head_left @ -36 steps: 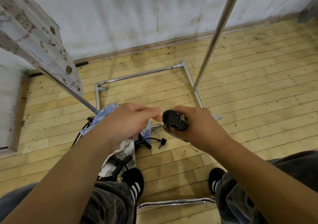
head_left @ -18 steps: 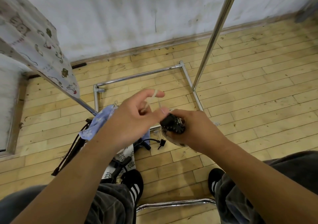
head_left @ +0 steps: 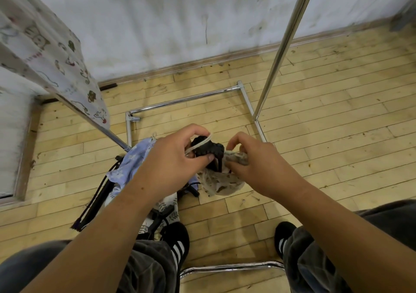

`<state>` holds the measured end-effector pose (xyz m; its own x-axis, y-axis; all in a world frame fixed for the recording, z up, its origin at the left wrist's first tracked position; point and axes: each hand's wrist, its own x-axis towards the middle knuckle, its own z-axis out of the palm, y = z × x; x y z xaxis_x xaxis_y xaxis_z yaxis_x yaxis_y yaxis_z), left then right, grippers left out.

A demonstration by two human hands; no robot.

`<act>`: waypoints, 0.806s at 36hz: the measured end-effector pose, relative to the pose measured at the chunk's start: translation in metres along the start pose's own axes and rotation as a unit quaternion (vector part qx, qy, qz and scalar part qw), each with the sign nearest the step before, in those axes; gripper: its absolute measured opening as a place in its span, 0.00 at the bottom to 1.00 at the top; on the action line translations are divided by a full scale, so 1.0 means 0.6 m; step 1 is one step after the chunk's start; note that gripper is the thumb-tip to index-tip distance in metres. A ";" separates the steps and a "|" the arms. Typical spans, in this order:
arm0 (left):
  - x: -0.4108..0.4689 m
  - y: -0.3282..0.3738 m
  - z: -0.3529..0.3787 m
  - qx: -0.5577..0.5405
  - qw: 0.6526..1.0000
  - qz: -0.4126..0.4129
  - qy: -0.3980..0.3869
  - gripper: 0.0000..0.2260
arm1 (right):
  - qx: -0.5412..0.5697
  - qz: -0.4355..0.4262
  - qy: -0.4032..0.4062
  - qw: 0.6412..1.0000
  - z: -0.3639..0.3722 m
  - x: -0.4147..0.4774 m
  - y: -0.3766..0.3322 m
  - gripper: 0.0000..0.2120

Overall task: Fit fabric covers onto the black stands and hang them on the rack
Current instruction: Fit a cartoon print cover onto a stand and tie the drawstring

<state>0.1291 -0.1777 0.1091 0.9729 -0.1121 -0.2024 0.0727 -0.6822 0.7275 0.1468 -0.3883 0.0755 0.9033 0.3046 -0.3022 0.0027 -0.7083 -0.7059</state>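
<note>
Left hand curling fingers round black stand, also holding white cord. Right hand pinching fabric cover, cover bunching just under stand top. Both hanging above floor, near rack. Blue cover lying on floor.

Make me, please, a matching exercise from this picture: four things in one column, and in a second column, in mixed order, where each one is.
Things:
1. black stand
2. beige cover
3. blue floral cloth
4. cartoon-print cloth

Places:
a. hangs at the upper left
b. lies on the floor
c. gripped by the left hand
d. pinched by the right hand

Pairs: 1-c, 2-d, 3-b, 4-a
</note>
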 end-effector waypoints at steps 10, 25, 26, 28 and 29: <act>0.004 -0.005 0.007 -0.012 1.000 -0.002 0.024 0.13 | 0.011 0.036 0.077 0.996 -0.005 0.008 0.004 0.08; 0.003 0.000 0.011 0.006 0.999 -0.006 0.052 0.15 | 0.091 0.037 0.091 0.991 -0.012 0.007 0.001 0.05; 0.002 0.000 0.011 0.007 0.999 -0.005 0.052 0.15 | 0.093 0.037 0.099 0.990 -0.013 0.007 0.000 0.05; 0.002 -0.001 0.011 0.006 0.999 -0.002 0.050 0.15 | 0.063 0.040 0.120 0.990 -0.014 0.008 -0.001 0.06; 0.002 -0.002 0.010 0.007 0.999 0.000 0.051 0.15 | 0.046 0.043 0.127 0.990 -0.013 0.008 -0.002 0.07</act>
<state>0.1288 -0.1815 0.1038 0.9901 -0.0391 -0.1345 0.0702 -0.6920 0.7185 0.1545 -0.3913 0.0799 0.9771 0.0678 -0.2019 -0.1078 -0.6598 -0.7436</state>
